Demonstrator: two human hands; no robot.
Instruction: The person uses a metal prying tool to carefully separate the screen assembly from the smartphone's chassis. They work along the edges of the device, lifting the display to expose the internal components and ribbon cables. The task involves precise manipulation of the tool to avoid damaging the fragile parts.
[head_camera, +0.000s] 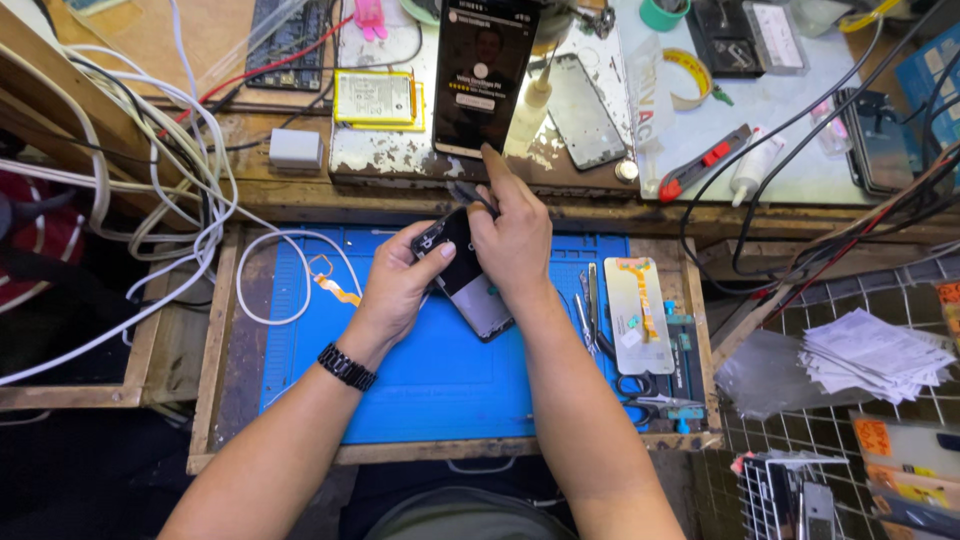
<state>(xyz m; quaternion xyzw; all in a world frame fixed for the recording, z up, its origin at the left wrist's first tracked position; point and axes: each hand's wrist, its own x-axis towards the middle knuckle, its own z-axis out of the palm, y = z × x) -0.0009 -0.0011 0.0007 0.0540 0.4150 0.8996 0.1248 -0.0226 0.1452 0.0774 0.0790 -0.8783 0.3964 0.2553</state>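
My left hand (400, 285) grips a dark opened phone (470, 290) from its left side, thumb across the top, above a blue work mat (420, 370). My right hand (515, 235) rests on the phone's upper end and pinches thin metal tweezers (468, 192) whose tip points up and left at the phone's top edge. A black watch band sits on my left wrist. The phone's lower half shows a grey inner frame.
A lit phone (485, 70) stands propped behind, beside a yellow battery (375, 98), a glue bottle (532, 105) and another phone (585, 110). Tweezers, scissors and a display panel (640, 315) lie right on the mat. White cables (190, 200) hang left; papers (865, 360) right.
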